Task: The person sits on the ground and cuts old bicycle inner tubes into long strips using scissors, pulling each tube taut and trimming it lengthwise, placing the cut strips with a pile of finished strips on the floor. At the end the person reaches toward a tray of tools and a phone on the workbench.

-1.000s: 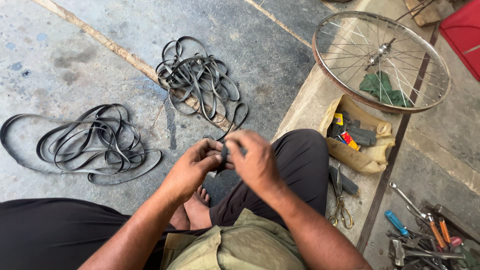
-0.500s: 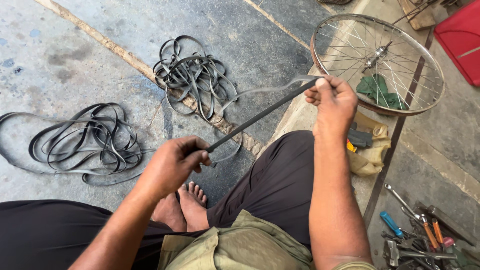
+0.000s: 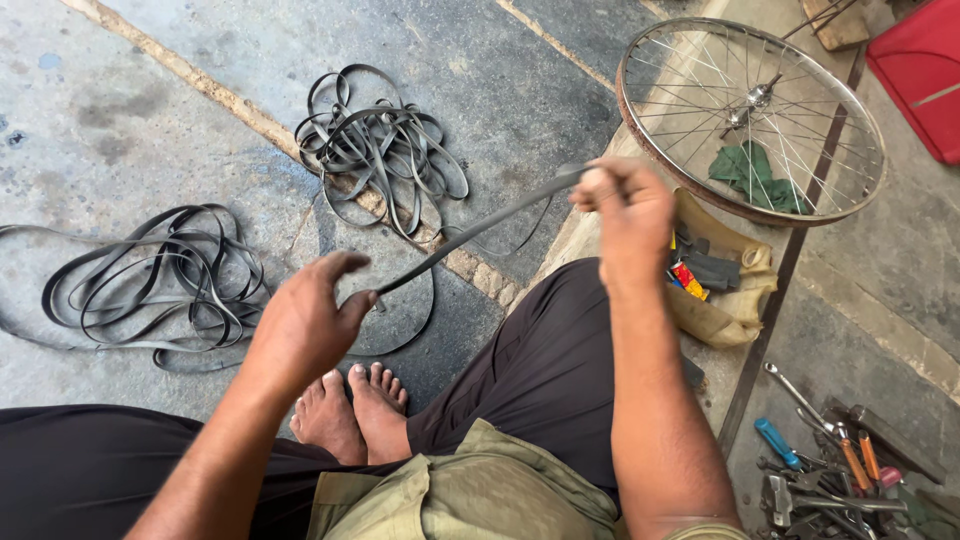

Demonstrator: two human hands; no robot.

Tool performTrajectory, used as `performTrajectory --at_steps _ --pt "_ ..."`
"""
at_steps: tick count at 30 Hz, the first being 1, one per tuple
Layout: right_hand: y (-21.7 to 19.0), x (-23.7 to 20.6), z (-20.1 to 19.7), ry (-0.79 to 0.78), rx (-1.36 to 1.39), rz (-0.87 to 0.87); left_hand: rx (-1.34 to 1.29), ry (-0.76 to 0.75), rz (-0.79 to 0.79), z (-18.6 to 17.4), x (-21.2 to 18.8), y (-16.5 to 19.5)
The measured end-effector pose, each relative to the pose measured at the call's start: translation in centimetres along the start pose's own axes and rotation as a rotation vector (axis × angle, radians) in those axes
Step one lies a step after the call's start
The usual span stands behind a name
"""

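Hands [image 3: 305, 322] [image 3: 625, 205] stretch rubber strip [image 3: 470, 235] taut

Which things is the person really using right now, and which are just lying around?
In use:
left hand
right hand
rubber strip stretched between both hands

Lying about:
two piles of rubber strips
bicycle wheel
green rag
cloth bag
hand tools
red box

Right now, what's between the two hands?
In the head view, a flat grey rubber strip stretches taut from the left hand up to the right hand, over the concrete floor.
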State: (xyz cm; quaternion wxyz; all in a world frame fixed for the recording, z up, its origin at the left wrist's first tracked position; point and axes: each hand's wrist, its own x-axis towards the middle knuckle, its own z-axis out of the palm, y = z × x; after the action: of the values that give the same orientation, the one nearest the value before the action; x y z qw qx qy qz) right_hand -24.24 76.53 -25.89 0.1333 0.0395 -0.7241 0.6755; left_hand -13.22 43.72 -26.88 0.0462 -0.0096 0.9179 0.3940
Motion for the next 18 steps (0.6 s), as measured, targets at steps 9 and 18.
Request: performTrajectory --at_steps 9,18 --pt "-4.9 -7.2 8.1 -0.738 -0.663 -0.637 -1.426 -0.481 -0.424 6.1 -0.5 -0.1" --pt "-4.8 -9.3 7.2 -0.659 -0.668 -0.768 -1.531 -0.226 -0.355 6.9 -0.7 0.0"
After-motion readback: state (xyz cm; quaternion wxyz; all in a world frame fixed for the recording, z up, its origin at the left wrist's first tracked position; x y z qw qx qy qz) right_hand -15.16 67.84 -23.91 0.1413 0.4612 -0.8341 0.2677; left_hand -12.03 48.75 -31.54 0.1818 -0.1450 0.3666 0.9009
